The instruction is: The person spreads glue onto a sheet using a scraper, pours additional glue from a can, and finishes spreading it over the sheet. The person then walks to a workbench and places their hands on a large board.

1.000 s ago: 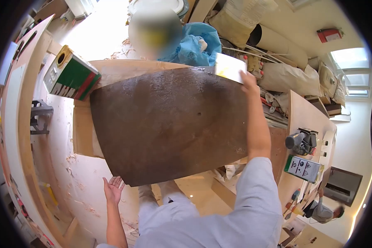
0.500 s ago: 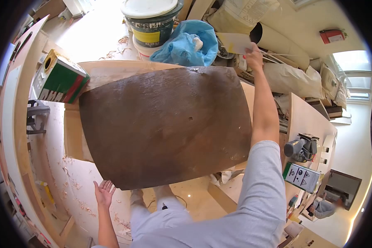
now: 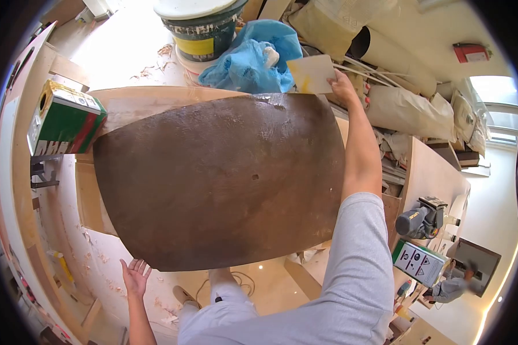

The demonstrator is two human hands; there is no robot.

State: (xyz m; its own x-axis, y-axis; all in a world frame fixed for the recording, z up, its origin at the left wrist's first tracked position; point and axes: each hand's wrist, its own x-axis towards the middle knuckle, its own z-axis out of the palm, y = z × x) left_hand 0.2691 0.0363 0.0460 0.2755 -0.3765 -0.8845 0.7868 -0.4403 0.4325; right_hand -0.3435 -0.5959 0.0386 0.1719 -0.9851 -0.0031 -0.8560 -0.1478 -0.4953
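Note:
A large dark brown sheet (image 3: 224,184), wet-looking and glossy in patches, lies across a wooden work surface (image 3: 155,98). My right hand (image 3: 343,87) is closed on a flat, whitish spreader (image 3: 311,73) with yellow smears, held just beyond the sheet's far right edge. Whether the spreader touches the sheet I cannot tell. At the near left corner of the sheet is my left hand (image 3: 136,277), palm up with fingers stretched out. Its fingertips are close to the edge, and contact there is unclear.
A green and white tin (image 3: 66,121) stands at the left end. Beyond the sheet are a dark bucket (image 3: 198,34) and a blue plastic bag (image 3: 250,60). On the right bench sit a power tool (image 3: 420,221) and another tin (image 3: 418,263). Another person (image 3: 450,287) is far right.
My right hand has brought the spreader left and nearer to the sheet's far edge. My left hand stays open by the near left corner. The whole view has shifted slightly.

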